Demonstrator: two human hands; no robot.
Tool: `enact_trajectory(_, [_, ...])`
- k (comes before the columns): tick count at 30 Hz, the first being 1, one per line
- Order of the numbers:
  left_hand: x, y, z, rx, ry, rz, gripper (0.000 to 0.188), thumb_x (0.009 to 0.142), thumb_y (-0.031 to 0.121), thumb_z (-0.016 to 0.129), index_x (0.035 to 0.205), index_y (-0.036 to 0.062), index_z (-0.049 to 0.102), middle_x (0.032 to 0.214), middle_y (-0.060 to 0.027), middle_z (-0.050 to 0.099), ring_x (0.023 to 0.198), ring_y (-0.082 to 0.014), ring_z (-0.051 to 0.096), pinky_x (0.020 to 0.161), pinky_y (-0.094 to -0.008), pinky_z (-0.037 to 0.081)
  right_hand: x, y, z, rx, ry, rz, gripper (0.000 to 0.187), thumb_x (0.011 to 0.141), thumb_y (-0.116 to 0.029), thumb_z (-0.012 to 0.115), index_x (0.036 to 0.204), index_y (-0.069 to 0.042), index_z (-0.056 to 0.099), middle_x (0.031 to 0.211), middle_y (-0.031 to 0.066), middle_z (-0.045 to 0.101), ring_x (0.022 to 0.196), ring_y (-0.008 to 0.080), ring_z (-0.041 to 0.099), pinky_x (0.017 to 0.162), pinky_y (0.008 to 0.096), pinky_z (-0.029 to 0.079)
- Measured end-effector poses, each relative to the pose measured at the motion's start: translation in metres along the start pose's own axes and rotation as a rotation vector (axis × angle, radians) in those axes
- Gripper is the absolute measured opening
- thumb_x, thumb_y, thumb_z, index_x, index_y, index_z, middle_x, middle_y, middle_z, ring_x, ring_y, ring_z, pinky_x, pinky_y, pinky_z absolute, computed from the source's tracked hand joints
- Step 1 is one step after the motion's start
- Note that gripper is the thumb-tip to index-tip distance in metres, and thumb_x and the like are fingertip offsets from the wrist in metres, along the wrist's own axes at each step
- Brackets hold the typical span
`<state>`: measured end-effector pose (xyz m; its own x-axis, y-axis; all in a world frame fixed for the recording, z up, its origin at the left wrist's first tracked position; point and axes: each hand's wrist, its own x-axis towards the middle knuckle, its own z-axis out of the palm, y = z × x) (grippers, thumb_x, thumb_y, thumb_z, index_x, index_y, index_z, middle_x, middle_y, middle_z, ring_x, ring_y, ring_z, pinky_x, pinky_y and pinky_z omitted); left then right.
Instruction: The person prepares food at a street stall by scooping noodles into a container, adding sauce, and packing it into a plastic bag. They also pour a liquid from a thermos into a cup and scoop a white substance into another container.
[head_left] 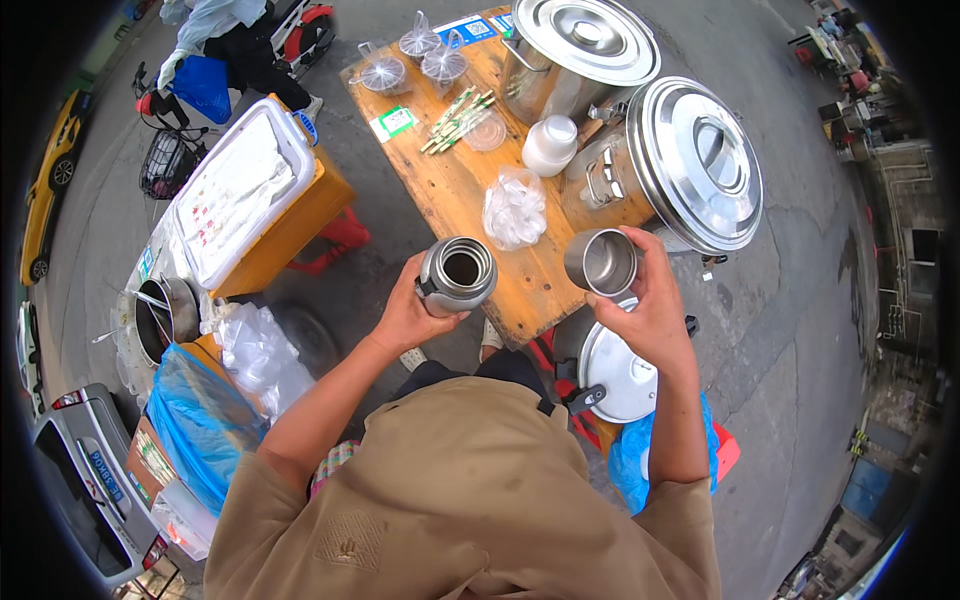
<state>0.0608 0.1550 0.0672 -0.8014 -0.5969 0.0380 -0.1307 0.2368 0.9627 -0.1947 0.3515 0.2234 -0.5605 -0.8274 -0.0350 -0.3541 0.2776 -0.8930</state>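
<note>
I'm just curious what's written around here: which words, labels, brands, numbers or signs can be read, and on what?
Grey van: characters on its blue number plate, not copied here.
Blue card on the wooden table: square code; its print is too small to read.
Green-and-white card: too small to read.
White covering: red marks, too blurred.
Metal flask, metal cup: no readable text.

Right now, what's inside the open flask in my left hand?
Inside the flask in your left hand, a dark brownish area shows within the shiny metal rim. I can't tell whether it's liquid or shadow, and anything deeper is hidden from this view.
</note>
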Motion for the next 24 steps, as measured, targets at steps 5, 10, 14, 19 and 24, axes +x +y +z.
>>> enact_trajectory(5, [0.041, 0.008, 0.051, 0.188, -0.13, 0.136, 0.094, 0.057, 0.015, 0.09, 0.141, 0.0101, 0.048, 0.132, -0.0136, 0.057, 0.128, -0.0366, 0.052, 0.107, -0.0445, 0.044, 0.017, 0.168, 0.045, -0.177, 0.11, 0.138, 0.075, 0.075, -0.012, 0.081, 0.141, -0.002, 0.048, 0.134, 0.0157, 0.054, 0.123, 0.0294, 0.058, 0.104, 0.0395, 0.05])
enact_trajectory(10, [0.062, 0.002, 0.099, 0.123, -0.181, 0.142, 0.094, 0.059, 0.014, 0.09, 0.142, 0.009, 0.046, 0.137, -0.0144, 0.056, 0.13, -0.0373, 0.052, 0.111, -0.0441, 0.043, 0.031, 0.277, 0.084, -0.321, 0.182, 0.206, 0.08, 0.072, -0.02, 0.085, 0.141, -0.002, 0.049, 0.136, 0.0226, 0.055, 0.127, 0.0405, 0.054, 0.109, 0.0453, 0.044])
enact_trajectory(14, [0.072, -0.013, 0.124, 0.08, -0.214, 0.163, 0.093, 0.061, 0.013, 0.09, 0.143, 0.0082, 0.046, 0.139, -0.015, 0.054, 0.131, -0.0375, 0.051, 0.112, -0.0437, 0.042, 0.041, 0.316, 0.099, -0.351, 0.214, 0.238, 0.079, 0.074, -0.018, 0.086, 0.141, -0.001, 0.046, 0.134, 0.0226, 0.056, 0.127, 0.0419, 0.054, 0.106, 0.0468, 0.045])
enact_trajectory(19, [0.072, -0.036, 0.136, 0.104, -0.239, 0.17, 0.1, 0.061, 0.02, 0.095, 0.146, 0.0085, 0.044, 0.142, -0.0157, 0.053, 0.134, -0.0367, 0.05, 0.114, -0.0436, 0.041, 0.044, 0.341, 0.097, -0.374, 0.103, 0.24, 0.081, 0.079, -0.018, 0.083, 0.146, 0.0, 0.042, 0.139, 0.0259, 0.053, 0.13, 0.0441, 0.052, 0.108, 0.0469, 0.044])
enact_trajectory(24, [0.07, -0.05, 0.137, 0.059, -0.285, 0.199, 0.092, 0.065, 0.018, 0.092, 0.143, 0.007, 0.045, 0.137, -0.0165, 0.055, 0.129, -0.0376, 0.052, 0.111, -0.0445, 0.043, 0.036, 0.377, 0.093, -0.415, 0.01, 0.227, 0.083, 0.089, -0.022, 0.073, 0.155, 0.001, 0.028, 0.152, 0.0304, 0.039, 0.142, 0.0428, 0.042, 0.117, 0.0434, 0.036])
